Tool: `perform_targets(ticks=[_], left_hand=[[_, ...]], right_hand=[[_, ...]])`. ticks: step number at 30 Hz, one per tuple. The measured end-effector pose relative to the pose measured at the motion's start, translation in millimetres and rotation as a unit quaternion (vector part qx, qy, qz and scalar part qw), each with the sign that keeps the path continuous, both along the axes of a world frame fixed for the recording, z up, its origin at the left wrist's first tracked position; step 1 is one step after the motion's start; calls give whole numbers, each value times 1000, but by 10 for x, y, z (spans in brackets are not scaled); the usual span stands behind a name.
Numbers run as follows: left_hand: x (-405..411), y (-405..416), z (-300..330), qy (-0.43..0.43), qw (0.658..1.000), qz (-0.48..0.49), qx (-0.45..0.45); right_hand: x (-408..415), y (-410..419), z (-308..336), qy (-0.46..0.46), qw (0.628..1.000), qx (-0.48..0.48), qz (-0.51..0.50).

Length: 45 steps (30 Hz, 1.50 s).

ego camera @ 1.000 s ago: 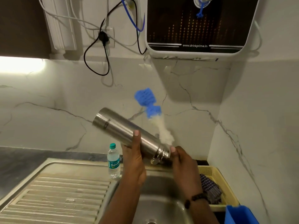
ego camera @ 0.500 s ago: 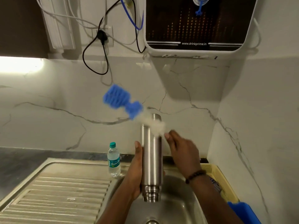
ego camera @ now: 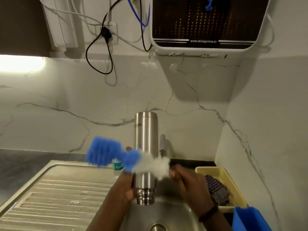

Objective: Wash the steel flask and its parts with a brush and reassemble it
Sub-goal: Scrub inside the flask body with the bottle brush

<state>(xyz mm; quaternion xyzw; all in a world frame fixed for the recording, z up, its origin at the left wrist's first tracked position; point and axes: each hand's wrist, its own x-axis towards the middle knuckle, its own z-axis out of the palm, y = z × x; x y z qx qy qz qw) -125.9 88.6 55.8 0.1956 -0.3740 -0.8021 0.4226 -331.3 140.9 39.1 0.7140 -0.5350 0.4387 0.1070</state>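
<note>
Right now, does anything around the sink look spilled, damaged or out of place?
Nothing stands out. The steel flask is held mouth-down over the sink by the left hand, as for washing; the right hand works the bottle brush across it.

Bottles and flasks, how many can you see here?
2. The steel flask is held mouth-down over the sink by the left hand. A small plastic water bottle stands behind it, partly hidden by the brush.
</note>
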Motion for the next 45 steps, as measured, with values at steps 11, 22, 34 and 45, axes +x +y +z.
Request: perform_targets(ticks=[11, 22, 34, 45], left_hand=[[-99, -316, -82, 2, 994, 73, 78], [-188, -275, -86, -45, 998, -35, 18], [137, -968, -931, 252, 950, -182, -18], [-283, -70, 27, 33, 999, -26, 1]], right_hand=[[-25, -232, 472, -10, 1000, 24, 3], [10, -215, 471, 49, 995, -78, -31], [-59, 130, -23, 76, 995, 21, 68], [-168, -370, 856, -14, 996, 3, -91]])
